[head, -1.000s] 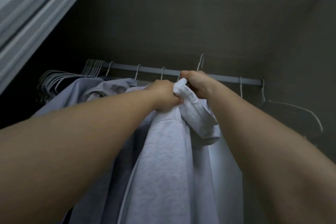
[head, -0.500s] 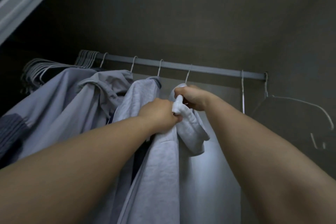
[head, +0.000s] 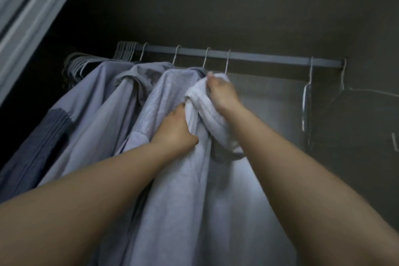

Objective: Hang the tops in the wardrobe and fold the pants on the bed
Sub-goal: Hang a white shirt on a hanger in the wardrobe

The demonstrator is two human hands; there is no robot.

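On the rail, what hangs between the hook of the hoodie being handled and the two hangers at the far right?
Nothing: in the head view the rail runs bare from the light hoodie's hook to the empty hangers.

The wardrobe rail (head: 269,58) runs left to right across the back of the wardrobe. A bunch of bare hangers (head: 86,65) crowds the rail's left end. Right of these, four tops hang side by side below the rail. The rightmost one, a hooded top (head: 194,179), hangs near the rail's middle, with the left hand (head: 174,130) on its front and the right hand (head: 222,90) at its hood. Two more hangers (head: 307,97) hang at the rail's right end.
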